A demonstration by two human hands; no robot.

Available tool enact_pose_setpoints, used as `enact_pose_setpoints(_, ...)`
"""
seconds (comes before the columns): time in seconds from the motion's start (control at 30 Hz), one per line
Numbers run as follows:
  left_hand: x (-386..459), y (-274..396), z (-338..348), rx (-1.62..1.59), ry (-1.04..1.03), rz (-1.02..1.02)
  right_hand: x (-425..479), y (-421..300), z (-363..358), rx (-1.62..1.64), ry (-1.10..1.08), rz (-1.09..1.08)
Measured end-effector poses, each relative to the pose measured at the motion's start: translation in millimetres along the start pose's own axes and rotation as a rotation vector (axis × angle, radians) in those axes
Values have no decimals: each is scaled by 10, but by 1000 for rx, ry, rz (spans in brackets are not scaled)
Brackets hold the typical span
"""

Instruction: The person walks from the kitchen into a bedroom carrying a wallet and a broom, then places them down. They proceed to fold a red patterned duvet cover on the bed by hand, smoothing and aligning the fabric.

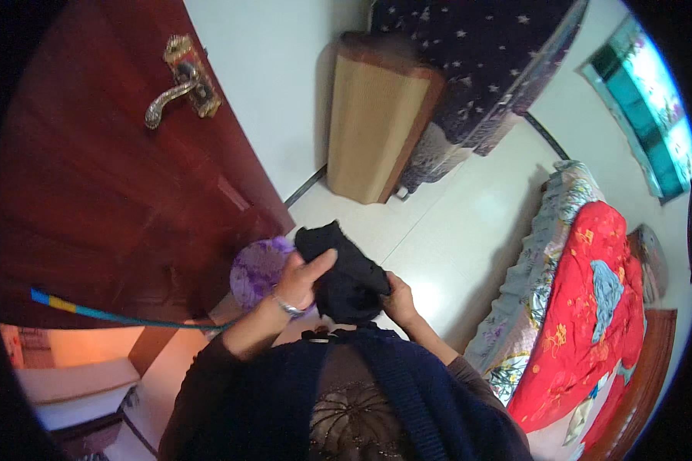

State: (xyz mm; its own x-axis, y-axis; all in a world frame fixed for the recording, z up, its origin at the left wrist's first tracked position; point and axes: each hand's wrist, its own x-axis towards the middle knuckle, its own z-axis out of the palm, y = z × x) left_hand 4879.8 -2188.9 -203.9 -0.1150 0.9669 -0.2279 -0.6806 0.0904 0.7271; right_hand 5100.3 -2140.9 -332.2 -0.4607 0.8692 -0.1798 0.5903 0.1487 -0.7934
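Note:
Both my hands hold a piece of black cloth point(346, 276) in front of my waist. My left hand point(303, 279), with a silver bracelet at the wrist, grips its left side, the thumb lying on top. On the right edge, the fingers of my right hand point(401, 297) are closed around the fabric and partly hidden by it. The cloth is bunched, and its exact kind cannot be made out. Below and beyond my left hand is a round, fluffy purple thing point(259, 271), partly covered by that hand.
A dark red door point(121, 173) with an ornate metal handle point(176, 95) stands at left. A teal pole point(138, 320) passes behind my left forearm. Ahead are a rolled mat point(375, 127) and star-patterned dark fabric point(473, 52). At right is a bed with red bedding point(576, 322).

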Motion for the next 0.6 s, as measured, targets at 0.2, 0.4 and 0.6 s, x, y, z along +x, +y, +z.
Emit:
enact_pose_setpoints(0.2, -653, 660, -510, 843, 302, 323, -17, -576, -239, 228, 224, 91)
enact_pose_setpoints(0.4, -1206, 910, -500, 1228, 625, 482, 72, -1362, 342, 247, -155, -544)
enact_pose_setpoints(0.6, -1354, 908, -1612, 1767, 850, 441, -368, -1341, 562, 210, -345, -431)
